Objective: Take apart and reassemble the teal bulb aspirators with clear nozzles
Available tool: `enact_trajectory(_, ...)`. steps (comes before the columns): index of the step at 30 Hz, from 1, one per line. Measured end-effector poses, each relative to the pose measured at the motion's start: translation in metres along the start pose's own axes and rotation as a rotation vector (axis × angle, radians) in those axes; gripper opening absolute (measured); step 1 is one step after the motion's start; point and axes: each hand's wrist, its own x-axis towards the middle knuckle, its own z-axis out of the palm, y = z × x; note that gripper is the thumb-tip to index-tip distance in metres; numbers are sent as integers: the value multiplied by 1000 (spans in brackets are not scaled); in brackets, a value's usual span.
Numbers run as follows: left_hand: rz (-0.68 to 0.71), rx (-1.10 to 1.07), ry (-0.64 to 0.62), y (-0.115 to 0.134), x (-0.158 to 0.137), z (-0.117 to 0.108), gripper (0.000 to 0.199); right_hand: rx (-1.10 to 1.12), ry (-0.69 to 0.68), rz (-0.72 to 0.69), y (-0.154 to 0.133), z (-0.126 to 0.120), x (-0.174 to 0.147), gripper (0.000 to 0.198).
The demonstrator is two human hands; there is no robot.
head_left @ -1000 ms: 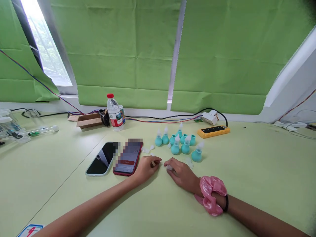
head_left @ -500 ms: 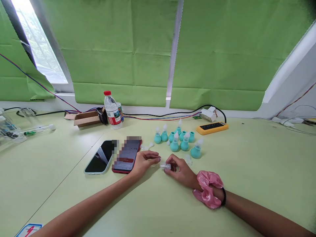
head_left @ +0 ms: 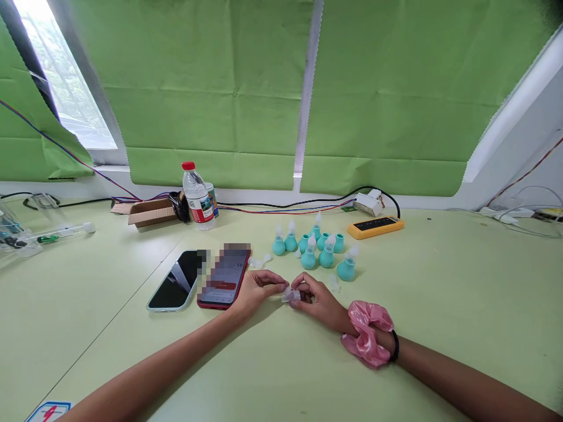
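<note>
Over the table in front of me, my right hand pinches a small clear plastic tube, which lies sideways between thumb and fingers. My left hand meets it from the left, thumb and fingers pressed together on a small translucent piece at the tube's near side; its exact shape is too small to make out. Behind the hands stand several turquoise round-bellied pots. Some carry whitish pointed tips in clear necks, while others have open mouths. Loose translucent plastic pieces lie right of my right hand.
A red-cased phone and a pale-cased phone lie left of my left hand. Farther back are a water bottle, a cardboard tray and a yellow power strip. Clear tubes lie at far left.
My left fingertips have come right up to the tube with a small translucent piece; a gap showed there before. The right hand keeps the tube. The whole view has shifted slightly.
</note>
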Motion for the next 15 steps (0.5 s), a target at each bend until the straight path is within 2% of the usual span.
enact_trajectory(8,71,132,-5,2,1,-1,18,1,19,27,-1,2,-1,19)
enact_trajectory(10,137,241,-19,3,-2,0,16,-6,37,18,1,2,-1,20)
enact_trajectory(15,403,607,-18,6,-10,3,16,-47,104,-3,4,3,-1,19)
